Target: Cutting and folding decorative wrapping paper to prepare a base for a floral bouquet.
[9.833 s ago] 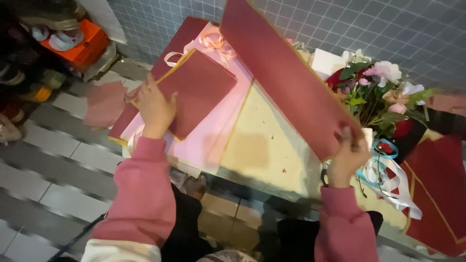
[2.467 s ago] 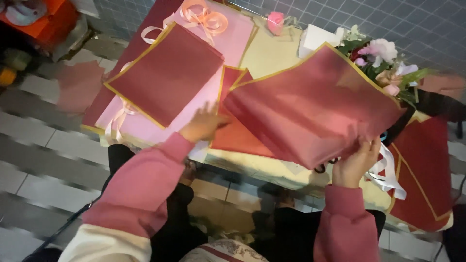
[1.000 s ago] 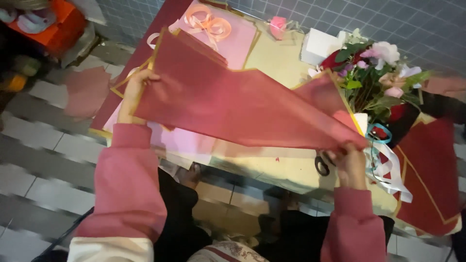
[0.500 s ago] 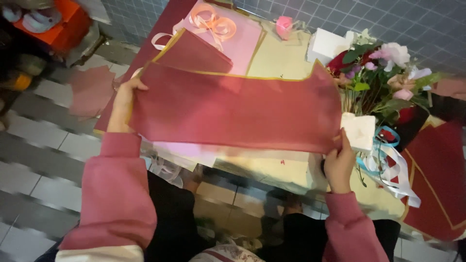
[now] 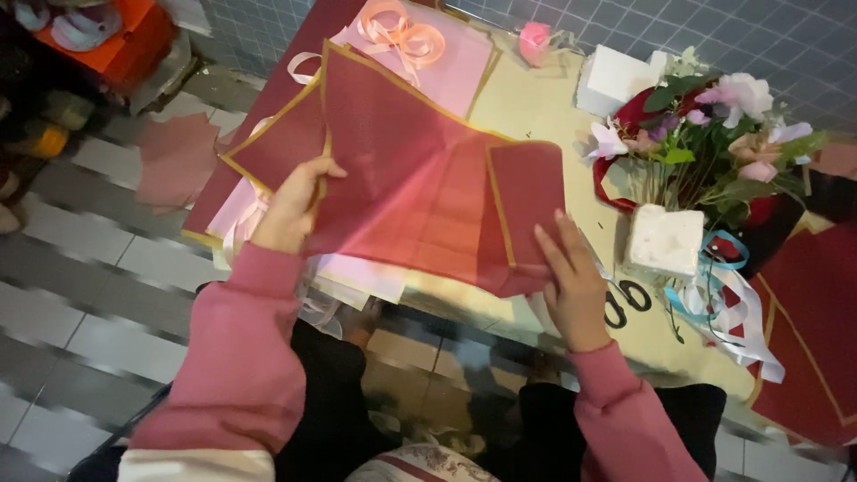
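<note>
Your left hand is raised over the table's near-left corner, fingers curled, thumb on top, pinching the left edge of a dark red wrapping sheet with gold border. Pink sleeve runs down and back toward you. Your right hand lies palm-down, fingers spread and pointing up-left, pressing the sheet's folded-over right flap; grip there is flat contact, not a pinch. The sheet hangs between both hands, creased in the middle, over the front of the table, partly lifted on the left.

Hard to read: the sheet's lower edge is blurred, and you can't tell how many layers are folded. Your left fingertips are hidden behind the paper. The black scissors sit just right of your right hand, handles only partly visible behind it. Floor and upper-left corner are motion-blurred.

Around: pink wrapping paper lies under the red sheet, with a peach ribbon coiled on it. A white foam block stands just right of your right hand, another white block farther back. Flower arrangement with pink and white blooms sits between them on the right. Blue and white ribbons trail off the table edge. More red sheets lie far right, cut off by the frame.
</note>
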